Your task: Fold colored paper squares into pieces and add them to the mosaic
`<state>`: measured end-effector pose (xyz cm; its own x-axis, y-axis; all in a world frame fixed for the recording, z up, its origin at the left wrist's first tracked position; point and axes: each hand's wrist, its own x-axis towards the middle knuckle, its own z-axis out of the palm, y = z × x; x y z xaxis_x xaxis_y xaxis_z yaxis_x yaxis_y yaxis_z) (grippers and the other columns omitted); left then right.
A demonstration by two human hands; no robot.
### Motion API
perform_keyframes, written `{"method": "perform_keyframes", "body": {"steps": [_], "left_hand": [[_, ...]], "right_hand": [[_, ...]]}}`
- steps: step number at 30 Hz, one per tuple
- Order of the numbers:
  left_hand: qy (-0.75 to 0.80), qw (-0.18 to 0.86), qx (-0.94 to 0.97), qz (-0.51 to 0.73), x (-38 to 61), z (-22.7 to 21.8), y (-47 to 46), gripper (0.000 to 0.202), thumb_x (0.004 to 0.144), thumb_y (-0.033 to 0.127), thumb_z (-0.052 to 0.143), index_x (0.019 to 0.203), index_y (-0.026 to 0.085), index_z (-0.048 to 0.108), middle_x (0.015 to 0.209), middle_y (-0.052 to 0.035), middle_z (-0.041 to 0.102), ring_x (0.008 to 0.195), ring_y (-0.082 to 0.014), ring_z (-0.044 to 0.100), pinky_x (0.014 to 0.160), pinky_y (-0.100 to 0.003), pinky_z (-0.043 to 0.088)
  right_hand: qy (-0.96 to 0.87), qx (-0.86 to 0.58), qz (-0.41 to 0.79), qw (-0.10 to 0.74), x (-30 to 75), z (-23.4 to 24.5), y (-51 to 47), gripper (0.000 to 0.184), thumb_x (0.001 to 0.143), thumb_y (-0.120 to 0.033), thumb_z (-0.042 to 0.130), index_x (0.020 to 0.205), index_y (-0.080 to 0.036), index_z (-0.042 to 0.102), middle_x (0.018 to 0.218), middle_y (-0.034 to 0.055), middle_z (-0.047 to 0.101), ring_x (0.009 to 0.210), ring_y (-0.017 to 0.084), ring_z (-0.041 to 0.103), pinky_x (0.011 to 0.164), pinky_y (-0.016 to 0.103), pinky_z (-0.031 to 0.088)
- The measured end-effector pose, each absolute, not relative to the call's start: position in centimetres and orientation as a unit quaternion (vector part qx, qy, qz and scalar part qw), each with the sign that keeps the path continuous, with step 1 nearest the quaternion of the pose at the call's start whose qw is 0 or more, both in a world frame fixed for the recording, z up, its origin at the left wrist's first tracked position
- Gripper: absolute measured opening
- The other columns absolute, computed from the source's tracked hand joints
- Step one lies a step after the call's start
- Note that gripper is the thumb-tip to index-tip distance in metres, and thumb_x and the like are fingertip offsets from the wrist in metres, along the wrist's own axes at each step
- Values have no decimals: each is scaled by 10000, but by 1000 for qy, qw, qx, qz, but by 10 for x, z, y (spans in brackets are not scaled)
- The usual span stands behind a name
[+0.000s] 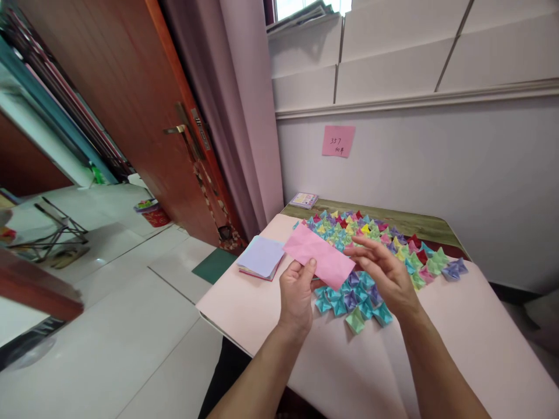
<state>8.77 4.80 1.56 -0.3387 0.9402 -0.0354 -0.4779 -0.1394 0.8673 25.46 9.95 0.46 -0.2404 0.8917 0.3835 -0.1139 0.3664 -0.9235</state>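
A pink sheet of origami paper (319,256), folded into an oblong, is held above the table. My left hand (299,288) grips its lower edge, the thumb on top and the fingers underneath. At the paper's right end is my right hand (384,270), its fingers stretched out and apart; whether a fingertip touches the paper I cannot tell. Beneath and behind lie many small folded paper pieces (358,297) in blue, green, purple, yellow, pink and red. Left of my left hand sits a stack of square coloured paper (261,258) with a lilac sheet uppermost.
The table has a pale pink cover (471,326). A small packet (304,201) lies at its far left corner, near the wall. A pink note (338,141) is stuck to the wall. To the left stand a curtain (247,99) and an open brown door (126,87).
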Motion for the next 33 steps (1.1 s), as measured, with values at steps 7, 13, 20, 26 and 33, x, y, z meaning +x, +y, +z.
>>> {"method": "perform_keyframes", "body": {"steps": [7, 13, 20, 26, 33], "left_hand": [[419, 516, 304, 683, 87, 13, 47, 368, 740, 379, 761, 998, 129, 680, 878, -72, 743, 714, -186, 689, 640, -280, 545], [467, 527, 316, 636, 80, 5, 48, 393, 723, 452, 760, 573, 148, 560, 492, 23, 557, 432, -84, 513, 450, -202, 427], [468, 600, 240, 603, 80, 4, 48, 401, 691, 499, 773, 722, 160, 561, 639, -48, 708, 422, -118, 588, 390, -211, 460], [452, 602, 218, 621, 84, 4, 49, 349, 724, 398, 776, 864, 107, 644, 837, -129, 753, 651, -186, 715, 538, -242, 562], [455, 553, 270, 644, 89, -2, 47, 425, 687, 342, 803, 1002, 93, 663, 810, -106, 741, 678, -196, 710, 620, -281, 581]], "right_hand": [[-619, -372, 551, 419, 246, 9, 96, 370, 656, -498, 824, 822, -184, 722, 698, 21, 671, 615, 159, 596, 533, 247, 483], [-617, -384, 536, 431, 248, 6, 99, 342, 680, -513, 804, 732, -185, 727, 615, 5, 628, 558, 131, 530, 504, 237, 421], [-553, -422, 532, 482, 246, 0, 101, 372, 706, -494, 792, 895, -177, 746, 462, -35, 537, 417, 96, 438, 387, 215, 319], [-515, -419, 578, 476, 246, 6, 98, 373, 649, -502, 829, 801, -181, 715, 676, 44, 703, 561, 142, 622, 539, 248, 515], [-529, -396, 583, 473, 243, 1, 99, 385, 577, -425, 896, 748, -187, 646, 655, -1, 639, 587, 127, 584, 539, 230, 494]]}}
